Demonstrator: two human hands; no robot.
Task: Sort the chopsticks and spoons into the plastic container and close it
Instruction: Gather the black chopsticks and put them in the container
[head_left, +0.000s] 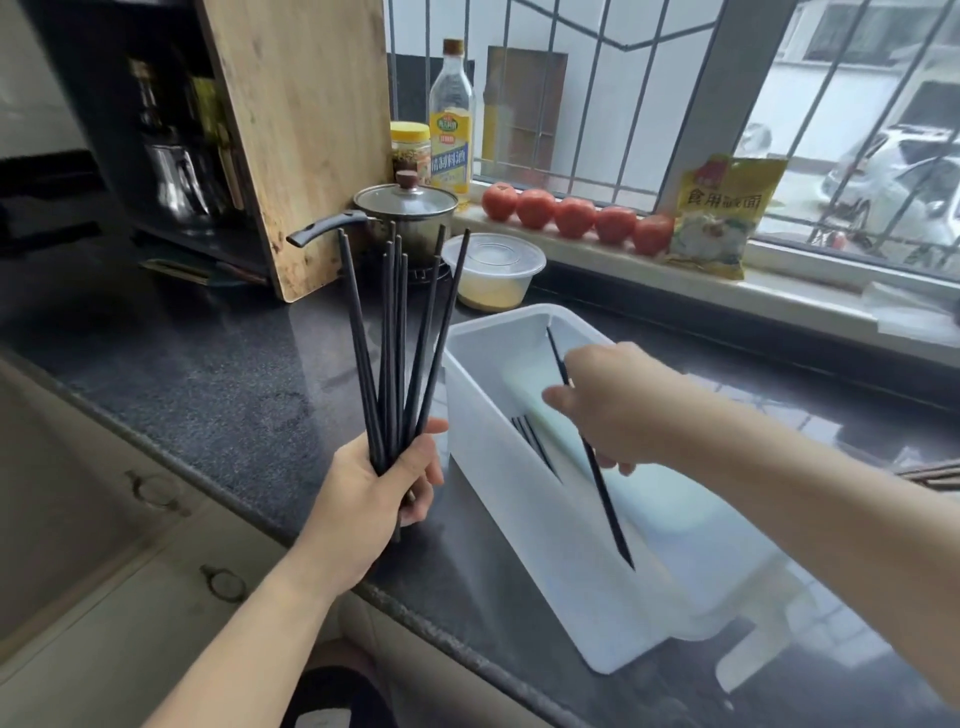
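Sorting: chopsticks, stiff, light, slick; best pinched mid-shaft.
Left hand: grip clamped round fanned bundle.
Right hand: pinching single chopstick over plastic container near tabletop front edge.

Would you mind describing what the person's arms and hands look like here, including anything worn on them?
Both forearms are bare right to the bottom edge of the picture, so no sleeves show. The left hand and right hand are bare too: no gloves, and no rings, watch or bracelet that I can see on the visible sides. The fingernails look short and unpainted where they show. No markings are visible on either arm.
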